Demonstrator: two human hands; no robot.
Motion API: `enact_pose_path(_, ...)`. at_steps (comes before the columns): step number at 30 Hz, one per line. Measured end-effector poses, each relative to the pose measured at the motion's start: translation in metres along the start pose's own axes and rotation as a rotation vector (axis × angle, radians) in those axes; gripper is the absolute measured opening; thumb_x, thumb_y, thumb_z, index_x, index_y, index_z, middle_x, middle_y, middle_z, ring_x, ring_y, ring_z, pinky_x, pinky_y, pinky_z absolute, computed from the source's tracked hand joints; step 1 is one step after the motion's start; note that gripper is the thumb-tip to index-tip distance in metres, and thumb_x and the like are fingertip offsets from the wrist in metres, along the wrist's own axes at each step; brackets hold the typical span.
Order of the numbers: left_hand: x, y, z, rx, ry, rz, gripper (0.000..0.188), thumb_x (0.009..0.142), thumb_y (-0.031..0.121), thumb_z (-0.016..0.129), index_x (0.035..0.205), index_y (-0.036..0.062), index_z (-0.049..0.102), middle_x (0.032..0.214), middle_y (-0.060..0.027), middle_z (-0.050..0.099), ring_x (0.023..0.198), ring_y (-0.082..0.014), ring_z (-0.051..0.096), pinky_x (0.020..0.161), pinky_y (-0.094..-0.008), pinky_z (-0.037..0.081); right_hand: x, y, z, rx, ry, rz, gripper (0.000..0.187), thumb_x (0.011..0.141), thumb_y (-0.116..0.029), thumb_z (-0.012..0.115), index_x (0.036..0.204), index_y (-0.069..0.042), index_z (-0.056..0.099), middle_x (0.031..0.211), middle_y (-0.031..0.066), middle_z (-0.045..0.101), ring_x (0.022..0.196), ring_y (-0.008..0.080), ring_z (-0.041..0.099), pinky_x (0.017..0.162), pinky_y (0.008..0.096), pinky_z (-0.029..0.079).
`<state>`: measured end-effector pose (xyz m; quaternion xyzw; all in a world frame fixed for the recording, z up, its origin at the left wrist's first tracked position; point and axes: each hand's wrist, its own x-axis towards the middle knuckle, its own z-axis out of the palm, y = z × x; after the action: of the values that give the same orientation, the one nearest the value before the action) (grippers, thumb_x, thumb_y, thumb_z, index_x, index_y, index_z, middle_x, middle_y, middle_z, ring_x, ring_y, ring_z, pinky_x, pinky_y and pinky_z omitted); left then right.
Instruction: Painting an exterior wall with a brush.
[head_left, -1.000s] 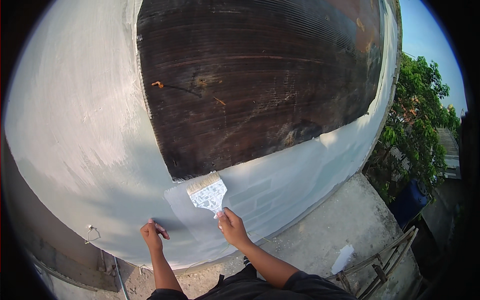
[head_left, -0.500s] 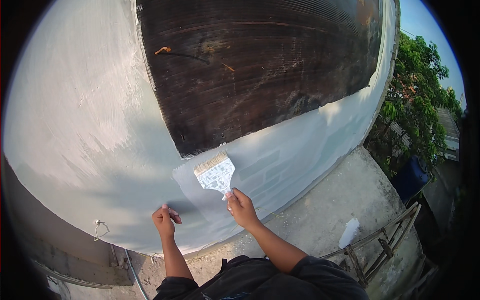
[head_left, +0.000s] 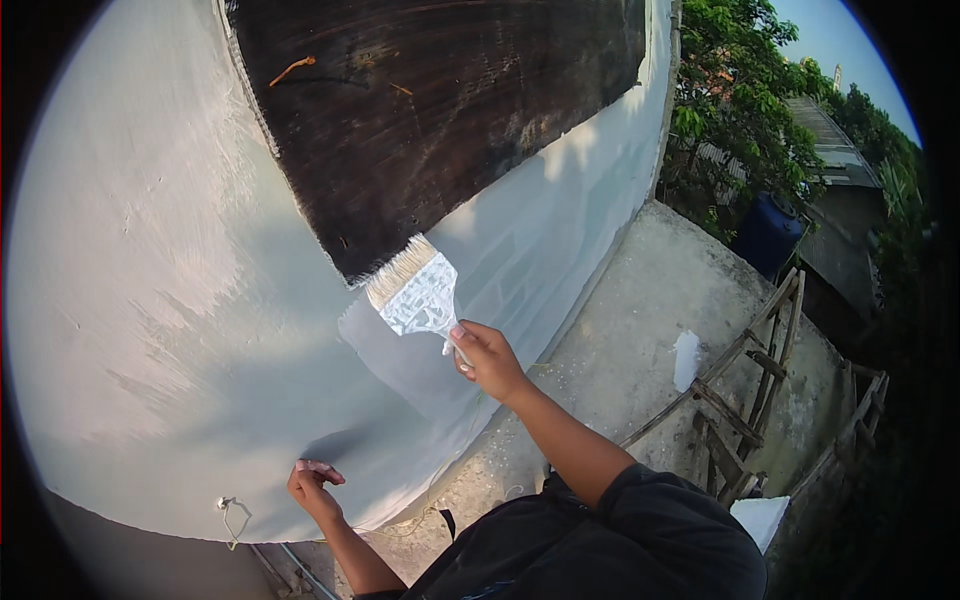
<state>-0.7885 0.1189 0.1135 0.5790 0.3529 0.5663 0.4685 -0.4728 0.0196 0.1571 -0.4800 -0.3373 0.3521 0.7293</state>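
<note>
My right hand (head_left: 490, 362) is closed round the handle of a wide paintbrush (head_left: 420, 298), whose ferrule is smeared with white paint. Its pale bristles point up and left, at the lower corner of a dark ribbed panel (head_left: 440, 110) set in the wall. Whether the bristle tips touch the surface I cannot tell. Lower down and to the left, my left hand (head_left: 314, 486) holds nothing; its fingers are loosely bent, close to the pale painted wall (head_left: 230, 370). A greyer patch of paint lies on the wall below the brush.
A wooden ladder-like frame (head_left: 735, 410) leans at the right over the concrete ground (head_left: 620, 300), which bears a white paint spot (head_left: 686, 360). Beyond are a blue barrel (head_left: 768, 235) and trees (head_left: 740, 100). A hook with wire (head_left: 226, 505) sticks out at lower left.
The view has swung to the right. The brush has moved up against the panel's lower edge and tilted. My left hand has dropped lower, its fingers turned more to the right.
</note>
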Motion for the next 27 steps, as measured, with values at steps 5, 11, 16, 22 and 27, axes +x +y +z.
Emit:
enact_pose_path(5, -0.005, -0.024, -0.019, 0.049, -0.032, -0.021, 0.044, 0.096, 0.031, 0.039, 0.066, 0.0022, 0.052, 0.054, -0.0075, 0.052, 0.042, -0.0159, 0.052, 0.039, -0.0245, 0.040, -0.007, 0.070, 0.005, -0.010, 0.014, 0.178, 0.029, 0.094, -0.029, 0.048, 0.082, -0.004, 0.055, 0.057, -0.0031, 0.039, 0.048, 0.0052, 0.034, 0.044, 0.0211, 0.027)
enact_pose_path(11, -0.007, -0.012, -0.055, -0.077, 0.100, -0.015, 0.046, 0.096, 0.035, 0.038, 0.064, 0.0037, 0.049, 0.055, -0.0073, 0.051, 0.041, -0.0165, 0.051, 0.039, -0.0259, 0.040, -0.064, 0.150, -0.038, -0.400, 0.166, 0.361, 0.033, 0.093, -0.032, 0.049, 0.084, -0.002, 0.060, 0.057, -0.0032, 0.040, 0.048, 0.0058, 0.036, 0.045, 0.0222, 0.030)
enact_pose_path(16, -0.008, -0.034, -0.080, -0.051, 0.108, 0.019, 0.045, 0.096, 0.035, 0.038, 0.063, 0.0056, 0.046, 0.055, -0.0070, 0.049, 0.037, -0.0169, 0.048, 0.035, -0.0262, 0.037, -0.051, 0.090, -0.012, -0.102, 0.161, 0.168, 0.037, 0.093, -0.034, 0.049, 0.075, -0.004, 0.058, 0.055, -0.0035, 0.039, 0.047, 0.0056, 0.035, 0.045, 0.0226, 0.028)
enact_pose_path(22, -0.010, -0.041, -0.076, -0.086, 0.121, 0.039, 0.047, 0.096, 0.035, 0.038, 0.061, 0.0045, 0.046, 0.055, -0.0070, 0.049, 0.036, -0.0162, 0.047, 0.034, -0.0263, 0.037, -0.015, 0.030, 0.038, 0.058, 0.074, -0.045, 0.037, 0.094, -0.037, 0.047, 0.074, -0.006, 0.055, 0.056, -0.0043, 0.038, 0.047, 0.0050, 0.034, 0.043, 0.0222, 0.027)
enact_pose_path(27, -0.010, -0.044, -0.078, -0.041, 0.047, 0.081, 0.048, 0.096, 0.034, 0.038, 0.061, 0.0040, 0.047, 0.056, -0.0076, 0.050, 0.037, -0.0158, 0.048, 0.034, -0.0261, 0.038, -0.042, 0.145, 0.015, -0.218, 0.200, 0.167, 0.044, 0.092, -0.042, 0.050, 0.073, -0.004, 0.058, 0.054, -0.0030, 0.041, 0.048, 0.0067, 0.038, 0.047, 0.0241, 0.032)
